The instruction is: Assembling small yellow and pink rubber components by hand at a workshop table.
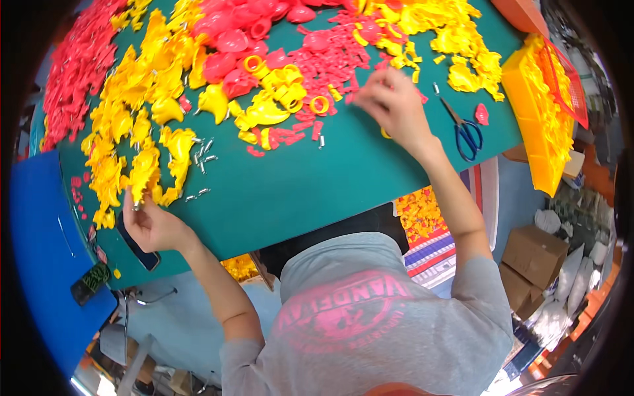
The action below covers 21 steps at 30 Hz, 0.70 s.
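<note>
My left hand (156, 228) is at the left front of the green table, its fingers pinched on a curved yellow plastic piece (144, 173). A small metal pin (137, 206) shows by the fingertips. My right hand (395, 109) hangs over the small pink plastic parts (325, 58) right of the middle, its fingers bent down and smeared by motion; whether anything is between them cannot be seen. Yellow rings (319, 105) and yellow shells lie left of it. Several loose metal pins (203, 158) are scattered to the right of my left hand.
Pink shells (231, 39) and yellow shells (155, 59) are heaped across the back of the green table (284, 191). Blue-handled scissors (467, 138) lie near the right edge, beside a full yellow bin (538, 142). A dark phone-like slab (142, 254) rests at the left front edge.
</note>
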### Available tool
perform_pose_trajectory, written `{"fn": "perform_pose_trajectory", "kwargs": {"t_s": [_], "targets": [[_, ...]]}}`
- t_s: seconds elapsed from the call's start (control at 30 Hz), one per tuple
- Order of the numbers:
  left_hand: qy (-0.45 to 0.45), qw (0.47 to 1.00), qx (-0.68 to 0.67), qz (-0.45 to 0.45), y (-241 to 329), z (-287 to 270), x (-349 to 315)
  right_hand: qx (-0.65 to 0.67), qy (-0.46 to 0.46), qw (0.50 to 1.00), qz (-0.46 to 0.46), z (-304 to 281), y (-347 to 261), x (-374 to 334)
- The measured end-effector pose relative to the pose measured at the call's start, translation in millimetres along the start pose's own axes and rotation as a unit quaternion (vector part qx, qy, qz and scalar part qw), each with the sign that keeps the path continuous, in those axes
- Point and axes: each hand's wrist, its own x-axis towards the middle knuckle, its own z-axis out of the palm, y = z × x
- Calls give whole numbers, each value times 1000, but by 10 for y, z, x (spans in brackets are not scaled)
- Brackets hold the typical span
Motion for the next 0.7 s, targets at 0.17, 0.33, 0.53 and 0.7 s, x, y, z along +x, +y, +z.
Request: {"fn": "perform_pose_trajectory", "kwargs": {"t_s": [0.17, 0.33, 0.53, 0.7], "targets": [[-339, 870, -175, -314, 728, -20, -530, 44, -214, 971, -95, 0, -251, -238], [-440, 769, -116, -449, 846, 159, -846, 18, -103, 994, 26, -11, -451, -333], [-463, 831, -54, -303, 816, 207, -890, -45, -73, 993, 80, 174, -572, -318], [-450, 836, -48, -310, 786, 210, -902, -15, -66, 996, 59, 214, -616, -388]]}}
